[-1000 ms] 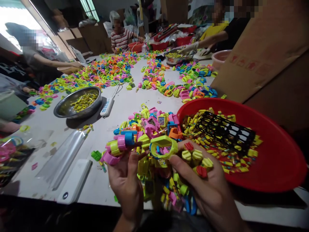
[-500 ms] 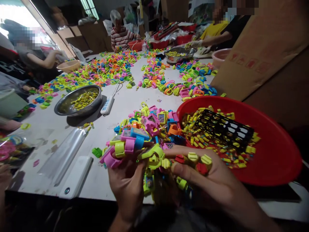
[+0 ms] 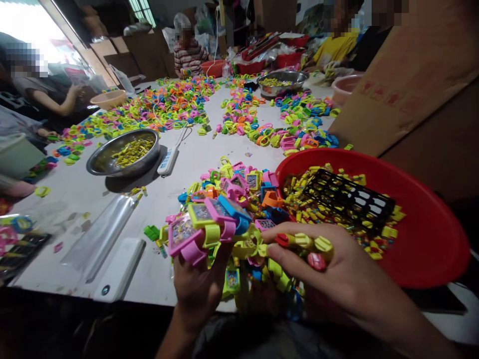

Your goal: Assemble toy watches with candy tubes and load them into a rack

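My left hand [image 3: 198, 291] wears toy watches [image 3: 183, 234] — how far open, I can't tell; my right hand [image 3: 340, 274], half closed, holds small tubes [image 3: 304, 241]. A yellow watch [image 3: 251, 243] lies between, stretched nine-to-three, just nine o'clock of my right fingertips [image 3: 276, 252].

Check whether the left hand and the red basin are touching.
Apart. The head view shows it: the left hand is held left of the red basin, with part of the colourful toy pile visible between them.

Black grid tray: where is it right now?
Head view, right of centre: the black grid tray lies inside the red basin among small yellow pieces, beyond the right hand.
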Motion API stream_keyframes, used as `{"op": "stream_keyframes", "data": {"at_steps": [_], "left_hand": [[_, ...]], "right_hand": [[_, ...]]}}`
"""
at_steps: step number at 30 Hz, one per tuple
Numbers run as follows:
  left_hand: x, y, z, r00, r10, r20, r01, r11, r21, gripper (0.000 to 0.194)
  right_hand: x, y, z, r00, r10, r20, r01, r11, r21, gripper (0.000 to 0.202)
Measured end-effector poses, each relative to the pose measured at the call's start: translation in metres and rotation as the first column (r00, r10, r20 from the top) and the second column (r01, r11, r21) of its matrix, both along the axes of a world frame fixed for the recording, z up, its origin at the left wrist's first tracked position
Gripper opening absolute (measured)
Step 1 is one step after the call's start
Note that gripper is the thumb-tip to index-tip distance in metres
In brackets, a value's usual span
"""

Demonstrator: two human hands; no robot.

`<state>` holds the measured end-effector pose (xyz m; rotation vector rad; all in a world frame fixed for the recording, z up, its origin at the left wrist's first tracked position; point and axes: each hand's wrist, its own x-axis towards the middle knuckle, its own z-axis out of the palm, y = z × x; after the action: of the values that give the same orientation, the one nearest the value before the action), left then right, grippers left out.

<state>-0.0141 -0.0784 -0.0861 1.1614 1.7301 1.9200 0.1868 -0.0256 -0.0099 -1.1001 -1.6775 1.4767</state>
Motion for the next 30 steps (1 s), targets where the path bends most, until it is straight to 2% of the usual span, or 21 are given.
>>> {"op": "stream_keyframes", "data": {"at_steps": [3, 7, 9, 10, 13, 16, 19, 21, 22, 23, 24, 25, 27, 28, 30], "left_hand": [[-0.003, -0.001, -0.008, 0.995, -0.026, -0.100, 0.027, 1.000, 0.011, 0.020], [-0.007, 0.001, -0.020, 0.971, -0.006, -0.237, 0.024, 0.997, 0.073, 0.024], [-0.006, 0.008, -0.017, 0.954, -0.037, -0.297, 0.060, 0.996, 0.068, 0.021], [-0.005, 0.013, -0.012, 0.960, -0.067, -0.272, 0.087, 0.994, 0.060, 0.022], [0.000, 0.027, 0.007, 0.988, -0.157, 0.001, 0.156, 0.983, 0.094, 0.032], [0.003, 0.037, 0.020, 0.950, -0.116, 0.291, 0.086, 0.990, 0.114, 0.031], [0.000, 0.042, 0.023, 0.872, -0.042, 0.487, 0.009, 0.997, 0.071, 0.031], [-0.002, 0.042, 0.025, 0.799, -0.063, 0.598, 0.025, 0.997, 0.072, 0.033], [-0.002, 0.042, 0.026, 0.764, -0.079, 0.640, 0.042, 0.996, 0.073, 0.034], [-0.002, 0.042, 0.028, 0.736, -0.092, 0.670, 0.062, 0.996, 0.069, 0.034], [-0.002, 0.041, 0.030, 0.713, -0.107, 0.693, 0.086, 0.994, 0.065, 0.033], [-0.001, 0.039, 0.033, 0.691, -0.122, 0.713, 0.114, 0.992, 0.060, 0.033], [0.001, 0.036, 0.039, 0.632, -0.167, 0.757, 0.185, 0.981, 0.062, 0.035], [0.002, 0.035, 0.042, 0.590, -0.191, 0.784, 0.221, 0.973, 0.070, 0.037], [0.005, 0.031, 0.048, 0.499, -0.222, 0.837, 0.275, 0.957, 0.090, 0.041]], "right_hand": [[-0.003, 0.003, -0.005, 0.998, 0.000, 0.062, -0.004, 0.998, 0.062, 0.022], [-0.007, 0.012, -0.016, 0.990, -0.018, 0.143, 0.000, 0.992, 0.126, 0.031], [-0.009, 0.018, -0.021, 0.993, -0.028, 0.116, 0.015, 0.994, 0.108, 0.034], [-0.010, 0.021, -0.022, 0.996, -0.043, 0.077, 0.035, 0.995, 0.095, 0.034], [-0.012, 0.028, -0.023, 0.988, -0.152, -0.034, 0.155, 0.984, 0.092, 0.030], [-0.013, 0.034, -0.021, 0.956, -0.291, -0.032, 0.292, 0.941, 0.172, 0.029], [-0.012, 0.037, -0.021, 0.914, -0.406, 0.016, 0.360, 0.828, 0.430, 0.024], [-0.011, 0.036, -0.021, 0.887, -0.462, 0.008, 0.373, 0.727, 0.577, 0.022], [-0.011, 0.035, -0.021, 0.881, -0.473, 0.001, 0.379, 0.708, 0.596, 0.022], [-0.011, 0.034, -0.021, 0.882, -0.471, -0.004, 0.386, 0.718, 0.579, 0.022], [-0.011, 0.032, -0.020, 0.894, -0.447, 0.005, 0.379, 0.764, 0.523, 0.023], [-0.012, 0.031, -0.019, 0.916, -0.401, 0.017, 0.354, 0.826, 0.439, 0.026], [-0.014, 0.029, -0.016, 0.971, -0.239, 0.028, 0.227, 0.947, 0.226, 0.035], [-0.016, 0.027, -0.014, 0.988, -0.152, 0.018, 0.148, 0.982, 0.119, 0.040], [-0.018, 0.024, -0.013, 0.999, -0.025, -0.033, 0.023, 0.998, -0.061, 0.048]]}}
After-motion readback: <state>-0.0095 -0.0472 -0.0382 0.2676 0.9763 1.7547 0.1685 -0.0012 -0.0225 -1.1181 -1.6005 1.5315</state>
